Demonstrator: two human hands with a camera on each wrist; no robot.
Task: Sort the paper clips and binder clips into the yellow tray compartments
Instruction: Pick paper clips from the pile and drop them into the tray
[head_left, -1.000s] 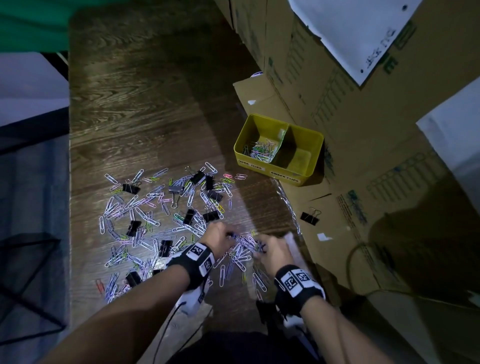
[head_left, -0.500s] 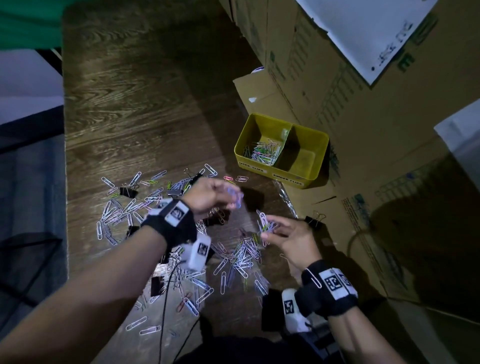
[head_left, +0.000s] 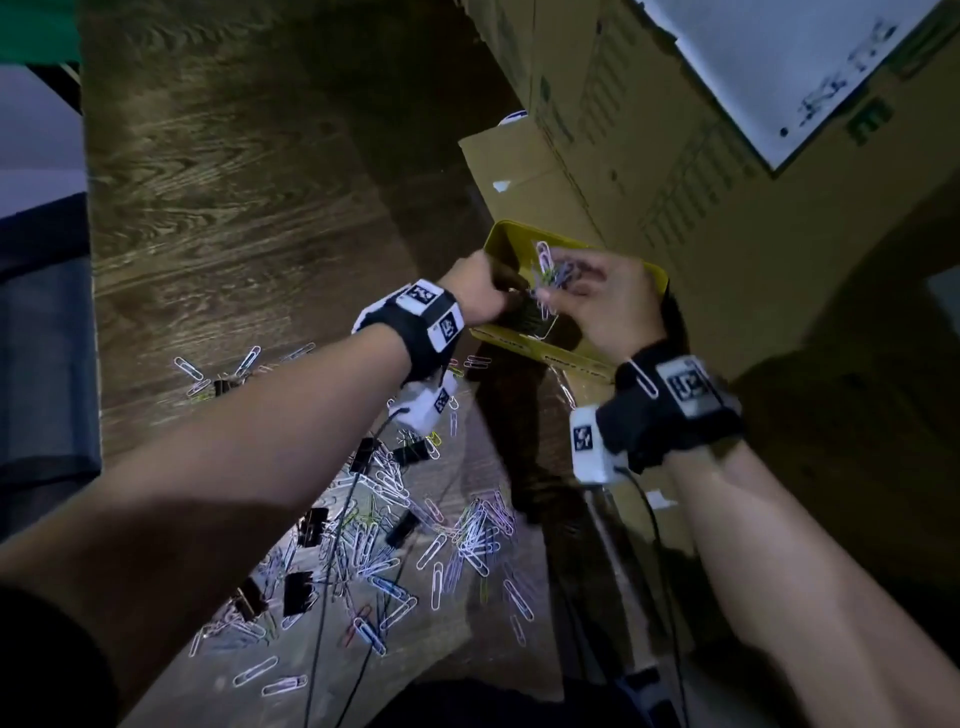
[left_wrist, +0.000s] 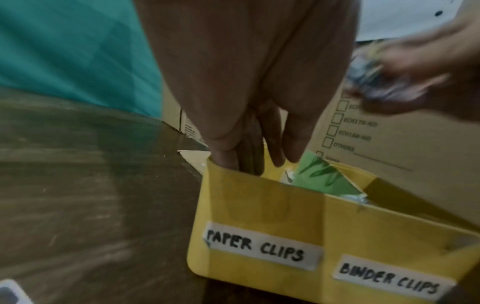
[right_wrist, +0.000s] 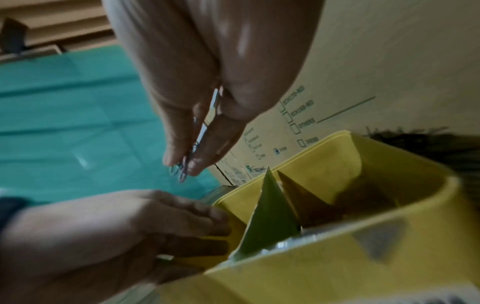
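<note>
The yellow tray (head_left: 587, 358) stands against the cardboard boxes; its front wall (left_wrist: 259, 205) is labelled PAPER CLIPS on the left and BINDER CLIPS on the right. A green divider (left_wrist: 322, 176) splits it. My left hand (head_left: 493, 291) dips straight fingers (left_wrist: 226, 148) into the paper clips compartment, fingertips hidden behind the wall. My right hand (head_left: 550, 296) hovers just above the tray, pinching a bunch of coloured paper clips (head_left: 550, 270) between thumb and fingers (right_wrist: 205, 148). Loose paper clips (head_left: 467, 530) and black binder clips (head_left: 298, 592) lie scattered on the wooden table nearer me.
Tall cardboard boxes (head_left: 675, 182) with a white sheet (head_left: 805, 62) rise behind and right of the tray. Thin black cables (head_left: 337, 597) hang from my wrists over the pile. One paper clip (head_left: 641, 376) is hooked on my right wristband. The table's left edge (head_left: 91, 312) drops off.
Both hands rose from the pile and moved forward to the tray. The left hand has gone down into the paper clips compartment; the right has carried its bunch over the tray.
</note>
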